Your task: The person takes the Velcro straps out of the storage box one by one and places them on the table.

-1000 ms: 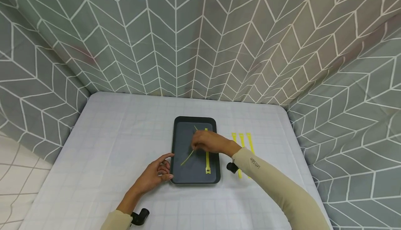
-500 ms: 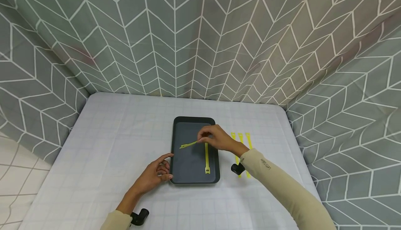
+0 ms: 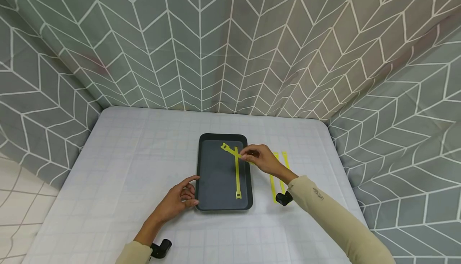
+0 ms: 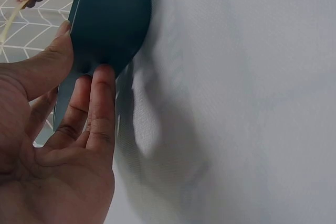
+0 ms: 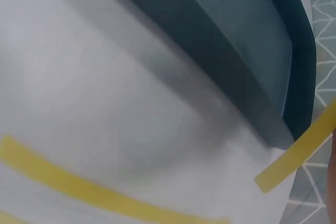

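A dark rectangular tray (image 3: 216, 176) sits mid-table. One yellow strap (image 3: 237, 174) lies lengthwise in its right half. My right hand (image 3: 246, 155) hovers over the tray's back right corner and pinches a second yellow strap (image 3: 227, 148), whose free end points back-left above the tray. That strap (image 5: 299, 150) crosses the tray rim (image 5: 252, 93) in the right wrist view. My left hand (image 3: 191, 194) rests at the tray's front left edge, thumb and straight fingers (image 4: 100, 98) touching the tray's edge (image 4: 110, 24).
Two more yellow straps (image 3: 284, 162) lie side by side on the white cloth right of the tray, partly behind my right wrist. Grey patterned curtains (image 3: 216, 56) close in the table at the back and both sides. Small black wrist mounts (image 3: 160, 249) sit near each sleeve.
My right hand has moved right and back, carrying the pinched strap; its free end swung from the tray's front left to the back. My left hand has stayed at the tray's edge.
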A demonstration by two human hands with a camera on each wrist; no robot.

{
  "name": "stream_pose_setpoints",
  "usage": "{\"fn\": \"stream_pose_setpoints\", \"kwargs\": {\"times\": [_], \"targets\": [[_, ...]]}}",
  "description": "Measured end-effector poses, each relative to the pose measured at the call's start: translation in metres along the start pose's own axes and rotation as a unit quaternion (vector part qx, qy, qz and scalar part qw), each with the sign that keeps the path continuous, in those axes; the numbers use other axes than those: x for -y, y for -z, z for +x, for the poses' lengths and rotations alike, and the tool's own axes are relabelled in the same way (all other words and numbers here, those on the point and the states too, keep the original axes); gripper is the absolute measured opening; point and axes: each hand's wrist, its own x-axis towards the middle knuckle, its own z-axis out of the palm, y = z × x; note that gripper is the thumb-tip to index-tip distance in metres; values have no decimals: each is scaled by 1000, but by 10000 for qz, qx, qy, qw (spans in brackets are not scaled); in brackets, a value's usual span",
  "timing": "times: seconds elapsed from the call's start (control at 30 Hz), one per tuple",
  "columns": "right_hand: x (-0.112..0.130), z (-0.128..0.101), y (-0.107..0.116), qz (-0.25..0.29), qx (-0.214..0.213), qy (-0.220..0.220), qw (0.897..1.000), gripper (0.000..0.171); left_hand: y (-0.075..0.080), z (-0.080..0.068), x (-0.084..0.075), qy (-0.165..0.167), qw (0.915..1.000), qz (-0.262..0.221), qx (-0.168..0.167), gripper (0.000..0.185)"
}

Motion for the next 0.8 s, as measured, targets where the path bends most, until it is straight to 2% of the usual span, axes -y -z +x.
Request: {"fn": "stream_pose_setpoints", "kwargs": {"times": [0.23, 0.57, 0.8], "targets": [[-14, -12, 7, 19, -524, -385, 9979, 13, 1, 0, 0, 2, 10000, 12, 38, 78], [-22, -23, 9, 44, -871, -770, 9932, 14, 1, -1, -1, 10, 10000, 76, 24, 78], [-29, -29, 7, 99, -1185, -1232, 9852, 18, 1, -1, -2, 23, 9999, 132, 16, 78]]}}
